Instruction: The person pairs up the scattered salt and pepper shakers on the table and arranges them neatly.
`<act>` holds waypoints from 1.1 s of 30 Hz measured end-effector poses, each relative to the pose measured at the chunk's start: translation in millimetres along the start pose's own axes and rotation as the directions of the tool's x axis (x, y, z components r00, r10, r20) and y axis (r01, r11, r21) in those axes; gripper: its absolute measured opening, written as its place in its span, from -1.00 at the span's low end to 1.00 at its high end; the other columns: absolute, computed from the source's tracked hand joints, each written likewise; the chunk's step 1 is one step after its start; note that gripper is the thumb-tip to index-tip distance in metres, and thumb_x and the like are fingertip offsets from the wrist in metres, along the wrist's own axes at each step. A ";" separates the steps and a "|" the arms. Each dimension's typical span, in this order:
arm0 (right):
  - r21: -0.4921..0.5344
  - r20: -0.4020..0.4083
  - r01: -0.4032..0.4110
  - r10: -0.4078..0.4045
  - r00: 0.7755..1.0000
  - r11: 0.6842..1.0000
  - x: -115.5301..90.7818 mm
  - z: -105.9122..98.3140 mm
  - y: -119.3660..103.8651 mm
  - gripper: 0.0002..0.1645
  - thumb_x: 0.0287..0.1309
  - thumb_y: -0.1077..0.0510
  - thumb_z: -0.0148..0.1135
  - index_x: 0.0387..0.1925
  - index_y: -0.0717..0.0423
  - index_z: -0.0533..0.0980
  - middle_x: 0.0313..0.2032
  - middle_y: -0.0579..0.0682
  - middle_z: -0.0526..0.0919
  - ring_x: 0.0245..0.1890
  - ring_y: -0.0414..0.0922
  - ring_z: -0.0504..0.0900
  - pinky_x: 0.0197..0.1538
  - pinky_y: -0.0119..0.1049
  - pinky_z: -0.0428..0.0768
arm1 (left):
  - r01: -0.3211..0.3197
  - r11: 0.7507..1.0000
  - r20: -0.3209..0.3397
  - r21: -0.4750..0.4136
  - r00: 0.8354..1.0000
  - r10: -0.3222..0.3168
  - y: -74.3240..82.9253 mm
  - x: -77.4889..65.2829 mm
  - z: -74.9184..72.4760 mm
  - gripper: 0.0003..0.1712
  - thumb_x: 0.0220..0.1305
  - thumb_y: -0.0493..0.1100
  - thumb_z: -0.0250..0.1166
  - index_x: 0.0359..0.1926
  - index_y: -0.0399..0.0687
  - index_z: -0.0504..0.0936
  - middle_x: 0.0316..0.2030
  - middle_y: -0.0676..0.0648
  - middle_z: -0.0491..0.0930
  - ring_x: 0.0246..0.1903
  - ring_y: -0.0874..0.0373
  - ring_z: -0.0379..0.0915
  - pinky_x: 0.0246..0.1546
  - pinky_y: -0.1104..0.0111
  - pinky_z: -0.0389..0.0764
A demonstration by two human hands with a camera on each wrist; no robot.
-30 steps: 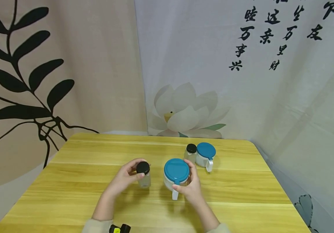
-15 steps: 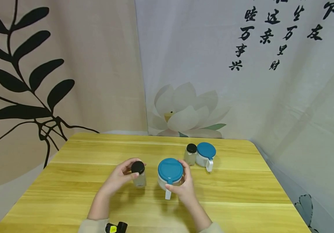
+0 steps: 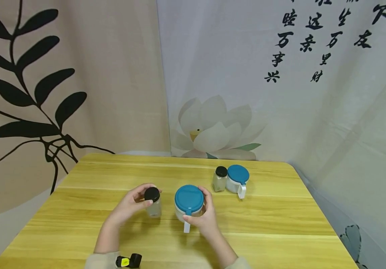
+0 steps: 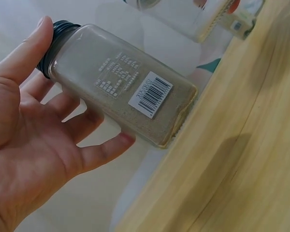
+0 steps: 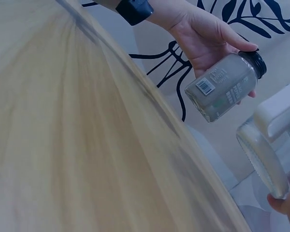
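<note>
My left hand (image 3: 127,207) grips a spice jar (image 3: 154,208) near its black lid. In the left wrist view this jar (image 4: 121,79) is square and clear, with a barcode label and greyish powder inside; thumb and fingers lie on opposite sides near the lid. My right hand (image 3: 207,221) holds a seasoning pot (image 3: 189,198) by its side, fingers behind and thumb by the handle. The pot has a blue lid and a white handle pointing towards me. Both containers appear raised off the table, side by side and apart. The right wrist view catches only part of the pot (image 5: 263,157).
Further back stand a second black-lidded jar (image 3: 219,181) and, right beside it, another blue-lidded pot (image 3: 237,179) with a white handle. Everything is over a wooden table (image 3: 280,224). Behind its far edge hangs a printed cloth (image 3: 129,93).
Both hands have moved steadily to the left, carrying the spice jar and the seasoning pot. The rear jar, partly hidden before by the right hand, now shows fully. The rear pair has stayed put.
</note>
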State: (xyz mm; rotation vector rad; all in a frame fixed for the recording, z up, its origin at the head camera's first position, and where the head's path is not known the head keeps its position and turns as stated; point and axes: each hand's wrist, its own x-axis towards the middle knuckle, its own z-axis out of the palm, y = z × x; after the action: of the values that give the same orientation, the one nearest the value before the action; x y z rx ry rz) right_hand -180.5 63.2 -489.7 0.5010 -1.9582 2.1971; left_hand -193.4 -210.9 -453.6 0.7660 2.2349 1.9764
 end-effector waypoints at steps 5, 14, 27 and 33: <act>0.023 0.021 0.013 -0.014 1.000 1.000 -1.3 6.1 2.9 0.12 -0.28 0.24 0.58 0.34 0.14 0.17 0.19 0.07 0.41 0.18 0.05 0.35 0.21 0.10 0.21 | 0.005 1.000 0.007 0.016 1.000 -0.005 -2.2 -4.1 -4.6 -0.55 0.28 -0.37 0.22 0.18 -0.32 0.40 0.10 -0.37 0.47 -0.01 -0.03 0.44 -0.06 0.15 0.41; 0.040 0.055 0.015 -0.018 0.998 0.999 -2.1 17.9 6.8 0.14 -0.30 0.34 0.56 0.33 0.28 0.12 0.19 0.09 0.40 0.17 0.06 0.36 0.22 0.08 0.20 | -0.015 1.000 0.032 0.020 0.999 0.014 -6.8 -6.8 -10.8 -0.58 0.33 -0.38 0.16 0.19 -0.37 0.38 0.11 -0.34 0.50 0.03 0.06 0.46 -0.01 0.29 0.43; 0.012 0.089 -0.019 0.018 0.996 1.000 -3.7 37.6 -19.6 0.07 -0.31 0.44 0.49 0.29 0.31 0.15 0.15 0.17 0.40 0.12 0.10 0.39 0.14 0.05 0.30 | -0.040 0.999 0.071 -0.013 0.997 0.041 -13.2 -11.0 -19.9 -0.58 0.34 -0.41 0.12 0.20 -0.40 0.36 0.12 -0.39 0.46 0.07 0.10 0.44 0.01 0.31 0.44; 0.021 0.091 -0.042 0.040 0.995 0.999 -2.8 41.5 -14.6 0.06 -0.30 0.44 0.50 0.29 0.28 0.16 0.15 0.18 0.40 0.12 0.11 0.39 0.14 0.04 0.30 | -0.042 0.999 0.074 -0.026 0.996 0.044 -17.2 -13.5 -25.1 -0.57 0.34 -0.42 0.11 0.22 -0.34 0.37 0.14 -0.39 0.45 0.10 0.09 0.44 0.02 0.32 0.44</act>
State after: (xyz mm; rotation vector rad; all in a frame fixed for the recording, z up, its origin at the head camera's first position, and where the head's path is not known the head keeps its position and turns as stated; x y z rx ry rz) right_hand -167.0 24.5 -473.4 0.5784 -2.0067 2.2619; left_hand -196.3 -240.2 -469.1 0.8766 2.1663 1.9560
